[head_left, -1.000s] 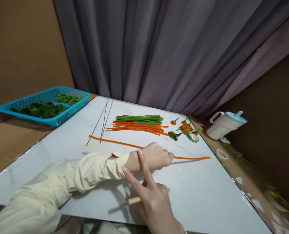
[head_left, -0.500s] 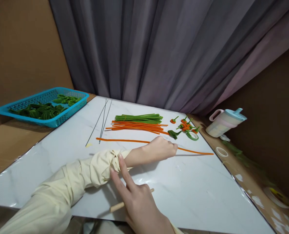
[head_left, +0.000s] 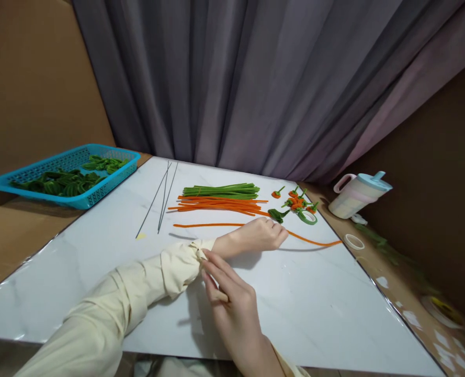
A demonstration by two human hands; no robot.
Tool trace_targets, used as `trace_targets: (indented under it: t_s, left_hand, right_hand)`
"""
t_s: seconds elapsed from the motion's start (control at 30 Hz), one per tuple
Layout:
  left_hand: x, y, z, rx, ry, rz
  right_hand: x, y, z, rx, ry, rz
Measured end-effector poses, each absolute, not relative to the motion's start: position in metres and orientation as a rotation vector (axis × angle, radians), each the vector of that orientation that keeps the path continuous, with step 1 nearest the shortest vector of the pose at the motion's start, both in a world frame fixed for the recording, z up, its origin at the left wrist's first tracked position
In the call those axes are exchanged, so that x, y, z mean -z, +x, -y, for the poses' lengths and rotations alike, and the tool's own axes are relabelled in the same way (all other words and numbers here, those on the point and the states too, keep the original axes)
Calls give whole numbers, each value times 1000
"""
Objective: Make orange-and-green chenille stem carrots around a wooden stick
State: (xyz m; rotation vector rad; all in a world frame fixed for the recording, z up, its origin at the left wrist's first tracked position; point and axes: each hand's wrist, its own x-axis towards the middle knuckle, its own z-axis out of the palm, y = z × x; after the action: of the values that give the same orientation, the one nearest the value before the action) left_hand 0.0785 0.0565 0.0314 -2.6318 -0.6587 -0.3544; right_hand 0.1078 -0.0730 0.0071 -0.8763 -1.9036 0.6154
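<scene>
My left hand (head_left: pixel 265 234) is a closed fist around a long orange pipe cleaner (head_left: pixel 206 225), whose two ends stick out on either side above the table. The cream sleeve (head_left: pixel 177 264) of that arm is bunched at the wrist. My right hand (head_left: pixel 232 293) pinches the sleeve's cuff between thumb and fingertips. A short wooden stick (head_left: pixel 219 297) shows within the right hand, mostly hidden by the fingers. Beyond the left hand lie a bundle of orange pipe cleaners (head_left: pixel 220 204) and a bundle of green ones (head_left: pixel 220 191).
Small orange flower-like pieces (head_left: pixel 295 201), a dark green piece (head_left: pixel 278 215) and green tape (head_left: pixel 307 217) lie back right. Thin dark wires (head_left: pixel 162 199) lie left. A blue basket (head_left: pixel 86 200) holds green pieces. A cup (head_left: pixel 355 196) and white ring (head_left: pixel 353 241) stand right.
My right fingers, spread against the sleeve before, have closed on the cuff. The wooden stick has swung round in that hand. The left fist and orange pipe cleaner have shifted slightly right.
</scene>
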Motion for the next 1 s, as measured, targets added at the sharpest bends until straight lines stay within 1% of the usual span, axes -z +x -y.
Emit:
trace_targets:
  t_s: [0.13,0.3,0.37,0.47,0.53,0.6,0.7,0.77,0.87,1.0]
  left_hand:
    - [-29,82,-56,366,-2644,641]
    - [-31,84,-57,383,-2687,689]
    - [-32,84,-57,385,-2721,718]
    - [-32,81,-54,381,-2791,806]
    - [-29,78,-51,376,-2845,920]
    - [-25,72,-49,387,-2900,1066]
    - [-21,59,-46,496,-2982,1292]
    - [-22,49,-43,637,-3037,1429]
    - [-28,35,-36,872,-3128,1581]
    - [-46,18,-16,1083,-3295,1730]
  right_hand:
    - [-1,106,70,-493,-1040,1742]
    - [2,113,67,-564,-1081,1747]
    - [1,115,66,-448,-1092,1816]
    - [-2,122,62,-192,-1179,1812]
    - [-7,131,58,-143,-1245,1736]
    - [-15,142,55,-281,-1277,1693]
    - [-31,160,54,-701,-1304,1658]
    - [-41,171,54,-913,-1313,1567]
    - [-49,183,53,-1167,-1209,1478]
    - [-46,183,50,-1533,-1022,1359]
